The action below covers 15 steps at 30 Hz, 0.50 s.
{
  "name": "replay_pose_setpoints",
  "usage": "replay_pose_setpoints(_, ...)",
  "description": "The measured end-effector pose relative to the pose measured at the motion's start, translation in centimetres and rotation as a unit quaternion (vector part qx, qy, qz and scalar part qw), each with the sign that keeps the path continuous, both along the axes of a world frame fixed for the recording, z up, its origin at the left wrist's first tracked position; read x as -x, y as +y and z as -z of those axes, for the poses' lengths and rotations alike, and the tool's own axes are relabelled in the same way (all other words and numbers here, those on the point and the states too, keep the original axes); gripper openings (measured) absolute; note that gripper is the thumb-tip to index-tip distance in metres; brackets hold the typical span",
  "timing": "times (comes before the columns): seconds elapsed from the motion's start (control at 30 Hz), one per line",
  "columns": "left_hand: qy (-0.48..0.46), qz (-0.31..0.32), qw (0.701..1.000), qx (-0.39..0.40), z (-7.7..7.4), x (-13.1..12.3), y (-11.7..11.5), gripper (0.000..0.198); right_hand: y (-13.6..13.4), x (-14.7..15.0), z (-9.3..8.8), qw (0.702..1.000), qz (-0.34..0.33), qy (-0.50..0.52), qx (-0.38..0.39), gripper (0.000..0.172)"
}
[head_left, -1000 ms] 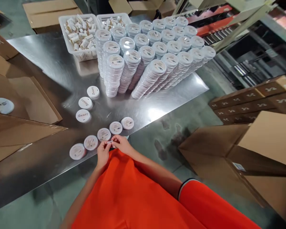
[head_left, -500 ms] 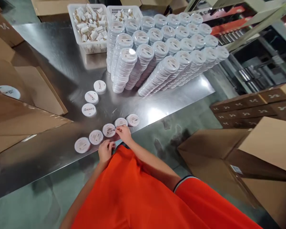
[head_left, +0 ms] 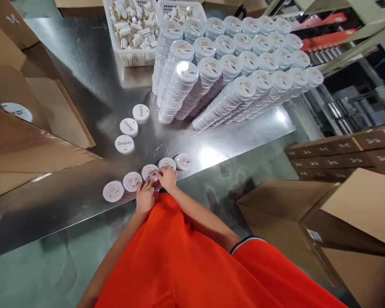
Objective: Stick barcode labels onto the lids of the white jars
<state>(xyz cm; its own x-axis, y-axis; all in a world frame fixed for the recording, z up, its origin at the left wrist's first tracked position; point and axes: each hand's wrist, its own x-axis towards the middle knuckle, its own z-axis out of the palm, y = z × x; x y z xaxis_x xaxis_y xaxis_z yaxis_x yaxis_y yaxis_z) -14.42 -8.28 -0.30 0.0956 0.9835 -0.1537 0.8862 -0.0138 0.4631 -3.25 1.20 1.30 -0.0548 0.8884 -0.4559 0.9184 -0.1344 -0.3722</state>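
Observation:
Along the near edge of the metal table lies a row of several round white containers [head_left: 113, 191], labels up. My right hand [head_left: 167, 177] is closed at the right side of the middle container [head_left: 149, 172], its fingertips pinched on something too small to make out. My left hand [head_left: 145, 196] rests at the near side of the same container, fingers bent and apart, and nothing shows in it. Farther left, three white discs [head_left: 124, 144] lie with printed lettering up.
Tall stacks of white containers [head_left: 179, 85] stand at the back of the metal table [head_left: 83, 188]. Behind are white baskets [head_left: 134, 57] of small bottles. An open carton [head_left: 35, 141] is at the left, another [head_left: 276, 205] at the lower right.
My left hand has moved up to the middle container and its fingers have spread. My right hand has come down against that container's label. The view has shifted slightly.

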Motion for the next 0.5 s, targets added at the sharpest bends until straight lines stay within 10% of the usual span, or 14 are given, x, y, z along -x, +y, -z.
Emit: replay_pose_setpoints(0.5,0.030,0.005,0.998,0.047,-1.6,-0.2,0.7,0.017,0.4,0.4,-0.5,0.993,-0.090,-0.064,-0.042,0.029)
